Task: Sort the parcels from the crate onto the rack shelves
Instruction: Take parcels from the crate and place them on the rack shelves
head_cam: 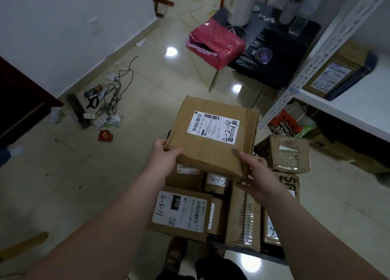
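I hold a brown cardboard parcel (213,136) with a white label marked "4-2-18" above the crate. My left hand (166,155) grips its near left corner and my right hand (255,172) grips its near right corner from below. Under it the crate (272,253) holds several more cardboard parcels, among them one labelled "11-3-4" (179,210) and a small taped one (289,153) on top at the right. The white rack (316,55) stands at the right, with a flat parcel (337,72) lying on its shelf (363,102).
A pink wrapped package (215,43) and dark bags rest on a low table (278,55) beyond the crate. Cables and scraps (105,102) litter the tiled floor at the left. A dark red cabinet (19,102) stands far left. Bags and boxes (295,125) sit under the rack.
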Demonstrator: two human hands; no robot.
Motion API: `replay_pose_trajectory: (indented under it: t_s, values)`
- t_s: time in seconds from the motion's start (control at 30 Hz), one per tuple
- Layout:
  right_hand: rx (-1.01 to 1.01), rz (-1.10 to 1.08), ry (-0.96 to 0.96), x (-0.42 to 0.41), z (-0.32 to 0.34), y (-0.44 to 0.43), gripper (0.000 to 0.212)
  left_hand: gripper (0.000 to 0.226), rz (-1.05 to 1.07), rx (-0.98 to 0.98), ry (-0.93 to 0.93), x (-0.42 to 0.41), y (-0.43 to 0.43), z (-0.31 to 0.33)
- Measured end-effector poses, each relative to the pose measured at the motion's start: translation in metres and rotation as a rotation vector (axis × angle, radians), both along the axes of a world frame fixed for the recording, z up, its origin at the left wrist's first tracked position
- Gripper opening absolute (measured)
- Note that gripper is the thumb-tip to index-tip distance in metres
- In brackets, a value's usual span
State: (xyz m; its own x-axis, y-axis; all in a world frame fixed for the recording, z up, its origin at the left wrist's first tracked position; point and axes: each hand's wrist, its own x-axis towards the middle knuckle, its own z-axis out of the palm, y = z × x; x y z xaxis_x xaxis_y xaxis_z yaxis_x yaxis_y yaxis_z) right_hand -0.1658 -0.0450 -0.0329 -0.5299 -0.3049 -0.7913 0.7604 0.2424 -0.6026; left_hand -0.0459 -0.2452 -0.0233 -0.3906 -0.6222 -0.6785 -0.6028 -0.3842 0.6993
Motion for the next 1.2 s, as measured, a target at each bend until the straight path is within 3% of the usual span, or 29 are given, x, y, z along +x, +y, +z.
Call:
replay_pose_trajectory:
  t_s: [0.23,0.37,0.47,0.57,0.67,0.77,0.93,1.0,1.1,1.2]
  values:
    - [-0.165,-0.222,0.102,0.019,0.062,-0.022,0.041,0.088,0.08,0.092,0.349,-0.015,-0.004,0.061]
    - [-0.234,-0.321,0.168,0.034,0.098,-0.025,0.055,0.056,0.003,0.325,0.386,-0.019,0.018,0.1]
    - [-0.278,-0.365,0.211,0.046,0.122,-0.02,0.066,0.054,-0.215,0.4,0.401,-0.019,0.04,0.124]
    - [-0.329,-0.442,0.251,0.055,0.144,-0.011,0.06,0.052,-0.34,0.41,0.469,-0.024,0.063,0.144]
    - [-0.33,-0.451,0.317,0.063,0.164,0.006,0.08,0.051,-0.38,0.396,0.513,-0.031,0.081,0.164]
    - [-0.281,-0.485,0.416,0.068,0.182,0.029,0.085,0.049,-0.449,0.345,0.556,-0.038,0.095,0.184]
    - [-0.267,-0.725,0.487,0.057,0.216,0.085,0.069,0.038,-0.519,0.329,0.559,-0.055,0.105,0.224]
    - [-0.232,-0.778,0.527,0.05,0.227,0.11,0.074,0.034,-0.571,0.298,0.534,-0.061,0.107,0.235]
    - [-0.164,-0.765,0.57,0.039,0.246,0.141,0.082,0.021,-0.657,0.252,0.536,-0.071,0.11,0.252]
    - [-0.142,-0.686,0.577,0.028,0.263,0.164,0.075,0.023,-0.702,0.226,0.569,-0.084,0.118,0.27]
